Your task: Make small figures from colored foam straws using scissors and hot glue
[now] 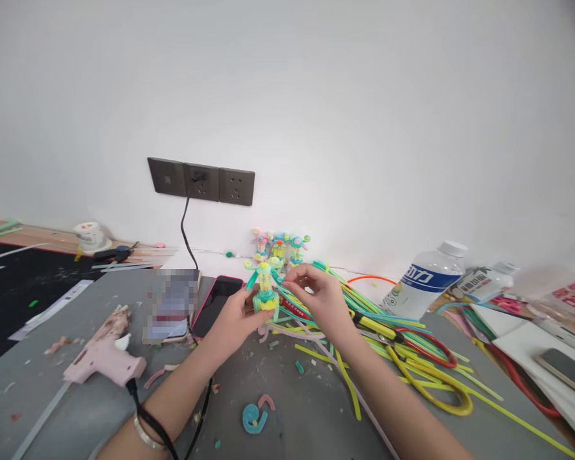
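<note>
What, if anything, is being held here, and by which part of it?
The left grip holds the small figure by its lower part. The right grip is close beside it; whether it touches cannot be told.

Taking the small figure (266, 289) as our clock's centre, we had the roomiest passage at 5 to 6 o'clock, low between the forearms, where only a blue curl (252, 420) and scraps broke the grey tabletop (311, 429). At 12, three more figures (278, 250) and the wall (287, 128) blocked us. Strips (347, 291) crowded 3 to 4, with scissors (429, 345) among them and a bottle (419, 284) standing at 3. At 8, a glue gun (103, 359) obstructed us, its black cord (146, 415) crossing the left forearm.
</note>
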Demonstrator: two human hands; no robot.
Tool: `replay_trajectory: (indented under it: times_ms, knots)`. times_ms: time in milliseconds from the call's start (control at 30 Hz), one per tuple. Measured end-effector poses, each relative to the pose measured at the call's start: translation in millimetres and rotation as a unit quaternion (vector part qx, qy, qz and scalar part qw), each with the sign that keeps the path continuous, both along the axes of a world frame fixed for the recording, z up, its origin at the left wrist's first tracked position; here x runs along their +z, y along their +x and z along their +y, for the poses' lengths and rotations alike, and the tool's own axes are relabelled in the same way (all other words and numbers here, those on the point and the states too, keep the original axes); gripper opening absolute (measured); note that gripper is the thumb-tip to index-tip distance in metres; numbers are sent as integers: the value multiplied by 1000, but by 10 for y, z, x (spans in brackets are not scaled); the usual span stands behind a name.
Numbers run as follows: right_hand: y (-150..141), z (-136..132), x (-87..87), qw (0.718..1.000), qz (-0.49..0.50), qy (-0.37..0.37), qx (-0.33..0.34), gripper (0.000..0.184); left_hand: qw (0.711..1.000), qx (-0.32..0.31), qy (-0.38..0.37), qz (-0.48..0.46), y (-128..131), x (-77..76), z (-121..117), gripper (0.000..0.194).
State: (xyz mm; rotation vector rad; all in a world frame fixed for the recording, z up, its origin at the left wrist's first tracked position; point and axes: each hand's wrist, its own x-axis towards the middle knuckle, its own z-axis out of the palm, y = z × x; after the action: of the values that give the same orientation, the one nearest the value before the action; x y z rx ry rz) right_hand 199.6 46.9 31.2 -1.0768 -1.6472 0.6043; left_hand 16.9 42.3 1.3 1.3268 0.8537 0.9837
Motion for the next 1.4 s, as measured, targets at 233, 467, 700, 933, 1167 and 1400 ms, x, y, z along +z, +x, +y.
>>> replay_trajectory:
  times_ms: [233,467,700,933,1167,1400]
  knots:
    - [-1,-266,-195,967,-70,212,-121,17,1000,-7,-14,16,4,40,-43,38]
    - [40,-315,-211,962,-91,233,-111,15,997,-68,-16,37,-10,42,-86,43]
    - [51,-362,-178,955,-114,252,-108,16,997,-72,-16,28,7,94,-96,35]
    - [45,-382,-180,957,-121,247,-94,15,994,-103,-22,15,20,117,-104,28]
    - [14,-380,-176,956,-117,248,-102,16,994,-111,-16,15,6,89,-120,33]
    - [11,-379,-185,956,-128,244,-97,14,994,-110,-2,24,7,70,-104,34]
